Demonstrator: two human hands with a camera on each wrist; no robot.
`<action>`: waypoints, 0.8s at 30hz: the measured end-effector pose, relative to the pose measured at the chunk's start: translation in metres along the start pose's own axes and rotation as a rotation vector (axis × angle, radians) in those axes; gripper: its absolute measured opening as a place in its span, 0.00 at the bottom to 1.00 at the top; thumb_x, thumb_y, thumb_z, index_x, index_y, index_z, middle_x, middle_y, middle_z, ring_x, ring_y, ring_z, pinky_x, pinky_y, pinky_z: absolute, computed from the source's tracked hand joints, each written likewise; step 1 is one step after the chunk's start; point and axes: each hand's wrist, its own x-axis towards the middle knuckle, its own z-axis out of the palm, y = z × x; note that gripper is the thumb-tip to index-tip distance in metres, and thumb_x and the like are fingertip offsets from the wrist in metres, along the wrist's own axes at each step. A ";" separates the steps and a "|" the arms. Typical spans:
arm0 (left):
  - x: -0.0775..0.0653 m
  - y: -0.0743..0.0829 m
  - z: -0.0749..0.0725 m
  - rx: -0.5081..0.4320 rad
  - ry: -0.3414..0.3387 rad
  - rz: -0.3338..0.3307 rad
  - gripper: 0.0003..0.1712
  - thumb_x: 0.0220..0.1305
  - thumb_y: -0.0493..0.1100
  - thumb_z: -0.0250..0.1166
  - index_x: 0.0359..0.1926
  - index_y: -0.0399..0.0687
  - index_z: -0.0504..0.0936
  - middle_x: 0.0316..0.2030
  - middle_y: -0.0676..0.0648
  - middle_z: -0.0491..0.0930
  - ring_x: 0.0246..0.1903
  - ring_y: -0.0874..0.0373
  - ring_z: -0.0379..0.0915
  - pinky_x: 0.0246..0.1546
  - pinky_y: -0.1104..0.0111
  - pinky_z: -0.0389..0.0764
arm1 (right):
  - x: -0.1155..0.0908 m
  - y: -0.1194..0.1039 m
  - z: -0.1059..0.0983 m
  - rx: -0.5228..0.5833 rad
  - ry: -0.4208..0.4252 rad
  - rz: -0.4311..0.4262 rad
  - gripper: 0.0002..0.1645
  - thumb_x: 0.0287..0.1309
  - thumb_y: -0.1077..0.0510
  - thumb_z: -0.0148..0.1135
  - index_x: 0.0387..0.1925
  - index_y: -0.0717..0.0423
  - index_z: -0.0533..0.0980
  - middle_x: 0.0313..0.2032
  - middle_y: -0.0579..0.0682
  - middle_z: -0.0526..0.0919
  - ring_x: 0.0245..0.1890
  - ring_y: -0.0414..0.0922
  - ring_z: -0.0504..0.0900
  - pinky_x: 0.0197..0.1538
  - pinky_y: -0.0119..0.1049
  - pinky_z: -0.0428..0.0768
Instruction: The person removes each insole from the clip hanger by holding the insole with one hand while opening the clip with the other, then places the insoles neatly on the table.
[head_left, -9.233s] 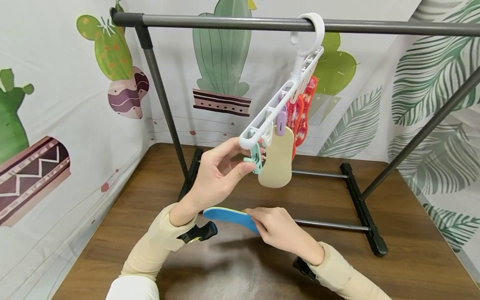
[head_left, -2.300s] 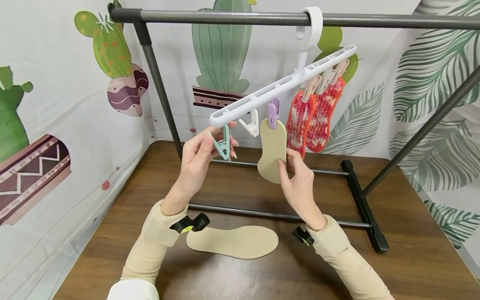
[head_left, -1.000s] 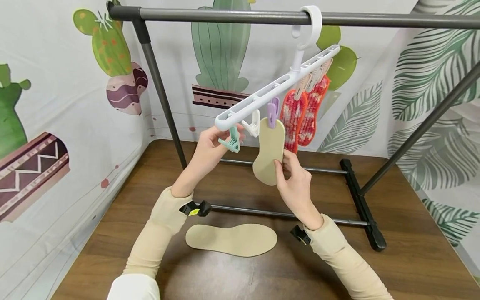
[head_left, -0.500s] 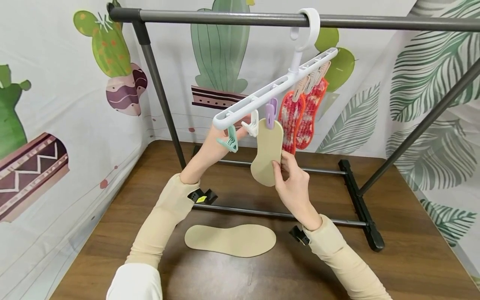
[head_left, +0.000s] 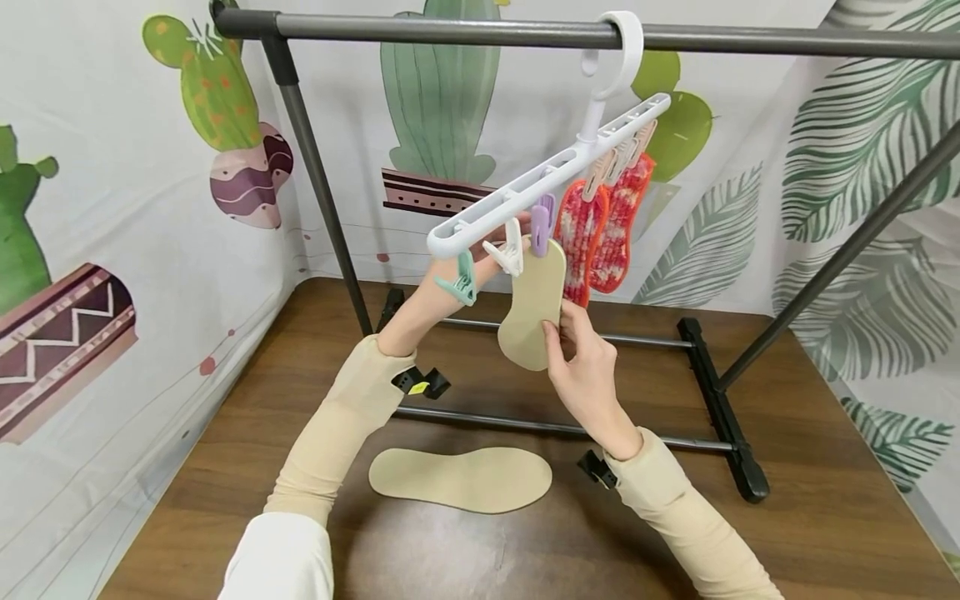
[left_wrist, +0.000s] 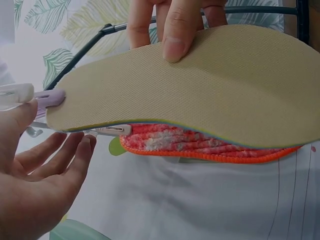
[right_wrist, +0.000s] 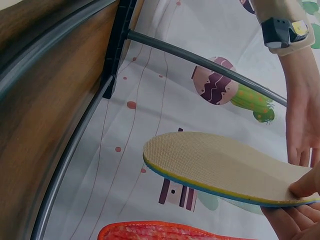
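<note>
Now the left hand [left_wrist: 37, 195] is reaching past the mint clip [head_left: 465, 282] it was beside a second ago, thumb and fingers loosely parted around the purple clip [head_left: 539, 233], while the right hand [head_left: 588, 371] is still pinching the beige insole [head_left: 528, 308] hanging from that purple clip.

Left grip [left_wrist: 42, 186] loose; right grip [head_left: 588, 375] pinched

Cactus-and-leaf-printed white cloth [head_left: 337, 125] behind a brown wooden tabletop [head_left: 585, 546]
</note>
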 end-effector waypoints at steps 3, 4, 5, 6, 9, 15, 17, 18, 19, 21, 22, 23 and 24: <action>0.004 -0.002 0.002 -0.049 0.031 -0.047 0.20 0.62 0.28 0.61 0.56 0.30 0.75 0.47 0.45 0.82 0.45 0.63 0.77 0.53 0.66 0.78 | 0.000 0.000 0.001 -0.006 -0.004 -0.007 0.18 0.56 0.69 0.65 0.49 0.67 0.74 0.38 0.61 0.87 0.34 0.52 0.88 0.37 0.44 0.86; 0.006 -0.002 0.003 -0.040 0.043 -0.061 0.20 0.61 0.29 0.62 0.55 0.32 0.76 0.46 0.49 0.82 0.45 0.65 0.77 0.54 0.66 0.78 | -0.001 0.000 0.001 -0.008 -0.003 -0.008 0.18 0.56 0.69 0.65 0.49 0.67 0.74 0.38 0.61 0.87 0.34 0.52 0.88 0.38 0.44 0.86; 0.006 0.000 0.004 -0.046 0.052 -0.081 0.20 0.61 0.30 0.62 0.55 0.33 0.76 0.45 0.52 0.82 0.46 0.65 0.77 0.57 0.65 0.77 | -0.001 0.000 0.001 -0.014 -0.004 -0.010 0.18 0.56 0.69 0.65 0.49 0.67 0.74 0.38 0.61 0.87 0.35 0.52 0.88 0.39 0.44 0.86; 0.007 0.002 0.005 -0.046 0.053 -0.095 0.20 0.61 0.31 0.62 0.55 0.34 0.76 0.45 0.53 0.82 0.47 0.66 0.77 0.59 0.63 0.76 | -0.001 0.001 0.001 -0.015 -0.005 -0.011 0.18 0.56 0.69 0.65 0.49 0.67 0.74 0.38 0.61 0.87 0.35 0.52 0.88 0.39 0.44 0.86; 0.007 0.020 0.012 -0.085 0.062 -0.133 0.21 0.60 0.31 0.61 0.55 0.32 0.76 0.41 0.54 0.82 0.45 0.65 0.76 0.60 0.63 0.76 | 0.000 0.000 0.001 -0.020 -0.009 -0.012 0.18 0.57 0.69 0.65 0.49 0.68 0.73 0.39 0.61 0.87 0.35 0.51 0.88 0.38 0.43 0.86; 0.005 0.056 0.025 0.013 0.033 -0.175 0.16 0.63 0.30 0.55 0.51 0.29 0.76 0.35 0.53 0.79 0.39 0.66 0.71 0.51 0.74 0.74 | 0.000 0.000 0.002 -0.025 -0.013 -0.017 0.18 0.58 0.68 0.64 0.49 0.67 0.73 0.38 0.61 0.87 0.35 0.51 0.88 0.39 0.43 0.86; 0.006 0.061 0.027 0.067 0.020 -0.166 0.14 0.64 0.30 0.55 0.49 0.30 0.76 0.32 0.55 0.78 0.35 0.66 0.70 0.44 0.74 0.72 | 0.000 0.000 0.002 -0.026 -0.011 -0.020 0.18 0.58 0.68 0.64 0.49 0.68 0.73 0.38 0.61 0.87 0.35 0.51 0.88 0.39 0.44 0.86; 0.006 0.062 0.027 0.058 0.015 -0.159 0.14 0.64 0.29 0.55 0.49 0.28 0.76 0.30 0.56 0.76 0.34 0.66 0.70 0.43 0.73 0.71 | 0.000 0.000 0.002 -0.024 -0.009 -0.021 0.18 0.57 0.68 0.64 0.49 0.68 0.73 0.38 0.61 0.87 0.35 0.51 0.88 0.39 0.44 0.86; 0.007 0.062 0.028 0.039 0.022 -0.150 0.13 0.63 0.28 0.55 0.48 0.26 0.75 0.28 0.57 0.76 0.32 0.66 0.70 0.43 0.73 0.72 | 0.000 0.000 0.002 -0.025 -0.010 -0.021 0.18 0.58 0.68 0.64 0.49 0.68 0.73 0.38 0.60 0.87 0.35 0.51 0.88 0.39 0.43 0.86; 0.008 0.061 0.028 -0.011 0.031 -0.121 0.16 0.62 0.26 0.54 0.51 0.23 0.74 0.29 0.55 0.79 0.33 0.66 0.74 0.45 0.73 0.74 | 0.000 0.000 0.002 -0.028 -0.011 -0.020 0.17 0.58 0.67 0.64 0.49 0.68 0.73 0.38 0.60 0.87 0.35 0.51 0.88 0.39 0.43 0.86; 0.008 0.060 0.028 -0.036 0.032 -0.105 0.18 0.62 0.25 0.54 0.53 0.23 0.74 0.31 0.52 0.82 0.35 0.65 0.77 0.48 0.72 0.76 | 0.000 0.000 0.002 -0.027 -0.013 -0.019 0.17 0.58 0.67 0.64 0.49 0.68 0.73 0.38 0.60 0.87 0.35 0.51 0.88 0.40 0.42 0.86; 0.008 0.060 0.028 -0.053 0.040 -0.092 0.19 0.61 0.24 0.54 0.54 0.22 0.73 0.32 0.52 0.82 0.36 0.65 0.77 0.48 0.71 0.76 | 0.000 0.000 0.002 -0.027 -0.015 -0.018 0.17 0.59 0.67 0.64 0.50 0.67 0.73 0.38 0.60 0.87 0.36 0.50 0.88 0.40 0.42 0.86; 0.008 0.060 0.029 -0.053 0.048 -0.079 0.17 0.61 0.24 0.54 0.52 0.22 0.74 0.31 0.51 0.82 0.34 0.65 0.76 0.47 0.71 0.76 | 0.000 -0.001 0.002 -0.027 -0.017 -0.016 0.17 0.59 0.67 0.63 0.50 0.67 0.73 0.38 0.60 0.87 0.36 0.51 0.88 0.40 0.42 0.86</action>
